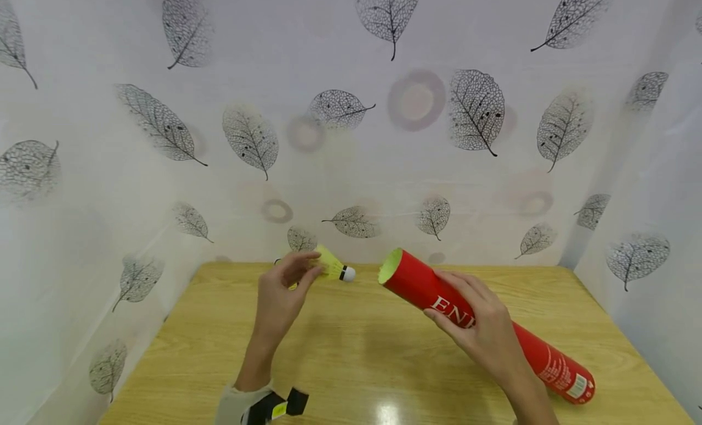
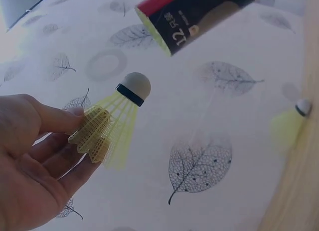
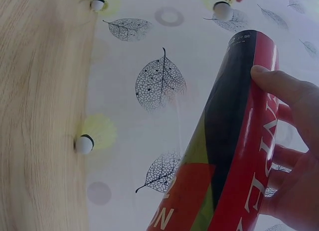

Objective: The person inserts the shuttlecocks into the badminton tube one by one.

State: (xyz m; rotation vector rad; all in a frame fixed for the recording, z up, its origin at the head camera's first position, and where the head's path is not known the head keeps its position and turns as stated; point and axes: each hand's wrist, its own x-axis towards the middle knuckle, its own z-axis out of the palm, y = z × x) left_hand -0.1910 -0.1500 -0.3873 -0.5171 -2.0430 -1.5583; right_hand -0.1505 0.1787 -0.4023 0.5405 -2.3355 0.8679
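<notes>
Before a white backdrop printed with dark skeleton leaves (image 1: 351, 169), a person works over a pale wood-grain worktop (image 1: 351, 346). Biggest of the things in play, a long red, black-panelled cylindrical tube with white lettering (image 1: 419, 282) slants across the right half, its mouth raised toward the back edge and its other end low toward the front right corner; an onlooker cannot tell whether that low end touches the wood. The right hand (image 1: 485, 327) curls round the tube, thumb on one side, fingers on the other. The left hand (image 1: 278, 294) pinches, between thumb and fingertips, the skirt of a yellow netted shuttlecock with a rounded white base and dark band (image 1: 334, 267), held in the air near the back edge, apart from the tube, base toward its mouth. One loose yellow shuttlecock (image 3: 87, 141) lies at the back edge beyond the tube; a second loose shuttlecock (image 3: 99, 3) sits farther left along it.

The step in hand looks like a pass between hand and tube, loading or unloading. Loading would call for guiding the base squarely into the steadied mouth; unloading, for setting the shuttlecock down along the back edge.
</notes>
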